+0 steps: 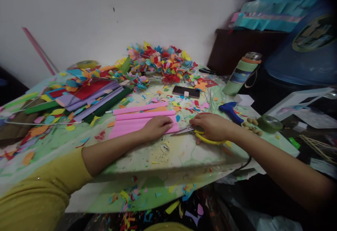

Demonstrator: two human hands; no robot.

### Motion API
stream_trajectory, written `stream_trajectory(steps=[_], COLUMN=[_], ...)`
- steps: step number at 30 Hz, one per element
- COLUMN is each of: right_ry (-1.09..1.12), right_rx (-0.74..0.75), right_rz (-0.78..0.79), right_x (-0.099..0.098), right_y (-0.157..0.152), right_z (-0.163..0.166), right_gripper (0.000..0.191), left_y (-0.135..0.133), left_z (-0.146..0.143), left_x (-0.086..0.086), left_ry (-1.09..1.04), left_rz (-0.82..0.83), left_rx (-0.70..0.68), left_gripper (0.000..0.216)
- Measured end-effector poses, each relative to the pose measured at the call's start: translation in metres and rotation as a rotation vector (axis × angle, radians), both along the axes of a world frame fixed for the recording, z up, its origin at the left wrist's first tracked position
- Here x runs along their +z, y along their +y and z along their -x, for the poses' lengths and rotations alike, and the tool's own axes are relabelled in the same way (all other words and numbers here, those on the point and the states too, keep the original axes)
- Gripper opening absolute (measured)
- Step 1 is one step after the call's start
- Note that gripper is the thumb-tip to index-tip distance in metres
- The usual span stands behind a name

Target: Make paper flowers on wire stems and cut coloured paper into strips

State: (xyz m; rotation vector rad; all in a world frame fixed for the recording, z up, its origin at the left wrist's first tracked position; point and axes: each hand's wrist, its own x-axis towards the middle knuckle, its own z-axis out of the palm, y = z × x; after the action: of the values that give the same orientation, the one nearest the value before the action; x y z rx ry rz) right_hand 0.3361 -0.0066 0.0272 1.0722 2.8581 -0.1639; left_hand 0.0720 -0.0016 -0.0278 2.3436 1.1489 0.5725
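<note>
My left hand (157,127) lies over the right end of a folded sheet of pink crepe-like paper (126,125), its fingers curled and pressed together on the paper. My right hand (209,125) is wrapped round the yellow handles of a pair of scissors (187,129). The metal blades point left, at the lower right corner of the pink paper beside my left fingertips. Whether the blades are around the edge or only beside it, I cannot tell. Just behind the sheet lies a pink rolled strip (139,108).
Colourful paper flowers (163,60) are heaped at the back against the wall. A phone (186,91), a blue glue gun (233,111), a green bottle (242,74) and a roll of green tape (270,123) stand or lie around. Coloured sheets (89,96) are stacked left; scraps cover the tablecloth.
</note>
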Motion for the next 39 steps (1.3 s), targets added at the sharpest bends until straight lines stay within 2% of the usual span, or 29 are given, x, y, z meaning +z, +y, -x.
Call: stream_trajectory(steps=[14, 39], right_ry=[-0.027, -0.065], right_rx=[0.042, 0.012], right_rz=[0.013, -0.02], right_x=[-0.0058, -0.003], right_y=[0.0018, -0.0053], right_z=[-0.0035, -0.0058], right_gripper=[0.066, 0.047], left_y=[0.001, -0.002], left_z=[-0.0007, -0.0025], left_x=[0.0006, 0.0063], left_ry=[0.049, 0.076], left_rz=[-0.004, 0.016], left_rx=[0.037, 0.023], left_gripper=[0.025, 0.026])
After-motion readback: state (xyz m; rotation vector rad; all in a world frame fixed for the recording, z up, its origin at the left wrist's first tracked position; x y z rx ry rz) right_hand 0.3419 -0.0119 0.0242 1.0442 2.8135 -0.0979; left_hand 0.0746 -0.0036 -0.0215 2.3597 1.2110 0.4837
